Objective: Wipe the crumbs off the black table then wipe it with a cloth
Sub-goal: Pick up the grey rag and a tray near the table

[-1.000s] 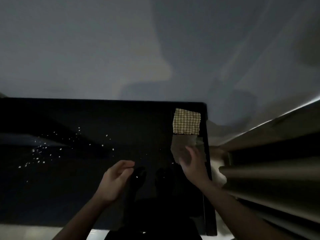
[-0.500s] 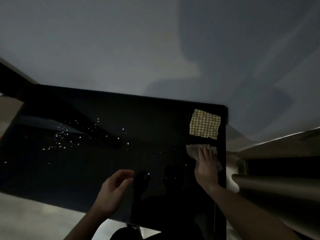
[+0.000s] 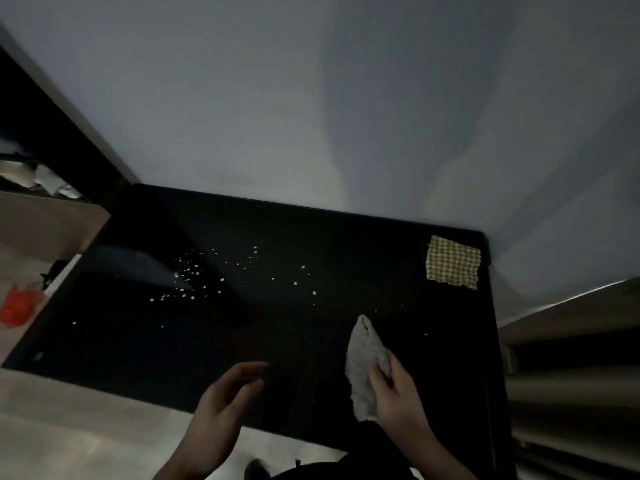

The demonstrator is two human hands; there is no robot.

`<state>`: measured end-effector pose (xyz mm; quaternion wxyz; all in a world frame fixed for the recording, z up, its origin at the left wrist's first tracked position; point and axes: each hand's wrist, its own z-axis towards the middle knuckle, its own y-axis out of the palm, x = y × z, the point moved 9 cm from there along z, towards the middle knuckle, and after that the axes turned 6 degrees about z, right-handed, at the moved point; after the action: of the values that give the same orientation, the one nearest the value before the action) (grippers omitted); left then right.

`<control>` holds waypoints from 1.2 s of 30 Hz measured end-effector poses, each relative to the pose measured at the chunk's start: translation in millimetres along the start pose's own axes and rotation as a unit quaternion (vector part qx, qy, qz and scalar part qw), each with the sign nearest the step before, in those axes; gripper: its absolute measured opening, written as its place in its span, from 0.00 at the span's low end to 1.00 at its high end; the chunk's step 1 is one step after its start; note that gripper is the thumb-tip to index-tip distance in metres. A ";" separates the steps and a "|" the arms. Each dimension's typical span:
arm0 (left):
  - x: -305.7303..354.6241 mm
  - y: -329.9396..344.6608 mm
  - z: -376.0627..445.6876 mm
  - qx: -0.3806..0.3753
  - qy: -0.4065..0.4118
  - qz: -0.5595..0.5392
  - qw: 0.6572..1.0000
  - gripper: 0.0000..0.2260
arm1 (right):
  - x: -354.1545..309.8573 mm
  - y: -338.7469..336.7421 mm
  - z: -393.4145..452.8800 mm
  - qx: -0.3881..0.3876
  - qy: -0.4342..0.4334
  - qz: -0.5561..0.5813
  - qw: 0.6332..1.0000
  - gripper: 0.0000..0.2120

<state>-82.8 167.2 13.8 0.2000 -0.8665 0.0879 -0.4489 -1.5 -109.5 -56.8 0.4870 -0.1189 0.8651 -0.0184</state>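
Right hand grasps crumpled grey wipe over near-right of black worktop; left hand released, cupped at near edge. Crumbs far-left. Best: sweep toward cupped palm. Checked cloth waits at far-right corner.

Dim room: pale wall, light floor, orange bag at left.

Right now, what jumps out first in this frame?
White crumbs scattered over the left-centre of the black table. The right hand grips a crumpled pale cloth near the front edge, while a checked cloth lies flat at the far right corner.
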 end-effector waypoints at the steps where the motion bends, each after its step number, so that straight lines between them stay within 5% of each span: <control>1: -9.3 -14.1 -7.3 0.006 0.002 -0.004 1.000 0.11 | -2.6 16.9 -11.5 0.003 0.001 0.004 1.000 0.18; 13: -66.9 -152.9 -40.9 0.016 0.026 -0.035 0.999 0.11 | -11.0 154.8 -99.0 -0.015 0.026 0.041 0.999 0.11; 17: -70.8 -179.1 -28.3 0.023 0.027 -0.038 0.999 0.12 | -26.0 173.0 -91.6 -0.025 0.000 0.056 0.998 0.42; 21: -87.5 -206.2 -24.1 0.067 0.011 -0.033 0.997 0.12 | -47.6 213.5 -68.7 -0.082 0.029 0.036 0.996 0.10; 30: -150.1 -267.2 -23.3 0.134 -0.075 -0.065 0.986 0.12 | -111.5 316.3 -33.3 -0.184 -0.018 0.001 0.983 0.15; 36: -149.7 -331.8 16.1 0.104 -0.009 -0.035 0.994 0.13 | -103.9 366.8 -32.1 -0.149 -0.003 0.018 0.989 0.15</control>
<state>-165.8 521.3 35.4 0.2735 -0.8478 0.0085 -0.4542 -45.9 267.2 -7.0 0.4667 -0.1746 0.8586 0.1200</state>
